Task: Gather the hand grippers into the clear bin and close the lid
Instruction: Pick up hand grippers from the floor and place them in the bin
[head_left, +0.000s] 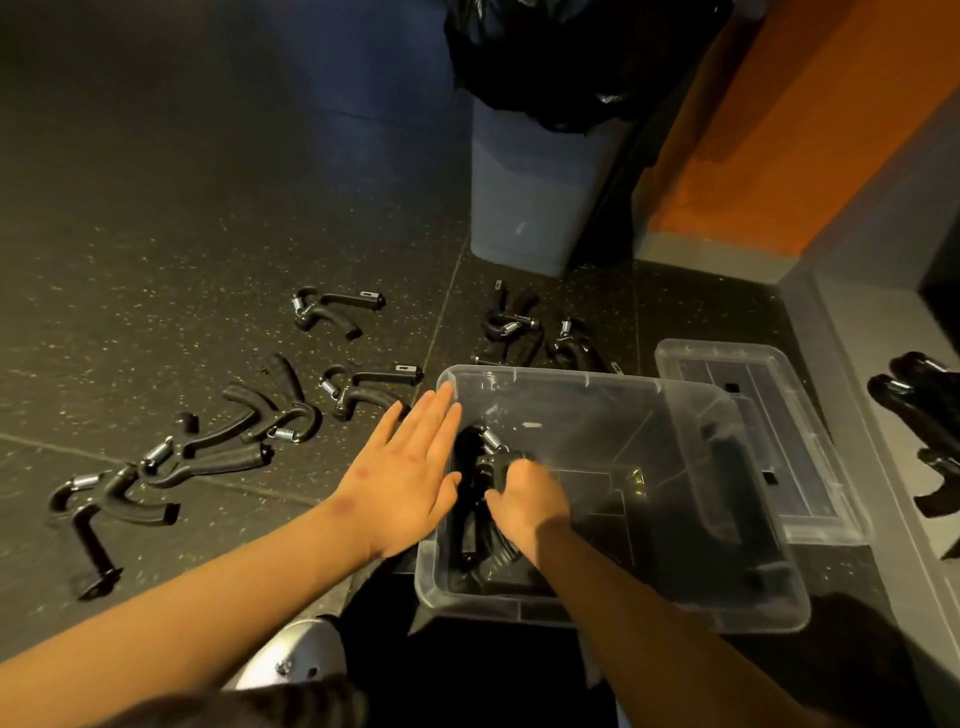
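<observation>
Bin (613, 597) at 5 o'clock, lid (810, 499) off beside it at 3, likely parked for closing later. Left hand (410, 478) spread flat, empty, at the bin's rim. Right hand (524, 499) inside, curled around one gripper (475, 452). More grippers (228, 441) loose on floor (156, 234), 9 to 12 o'clock.

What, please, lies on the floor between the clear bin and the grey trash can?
In the head view, a cluster of hand grippers lies between the clear bin and the trash can.
</observation>
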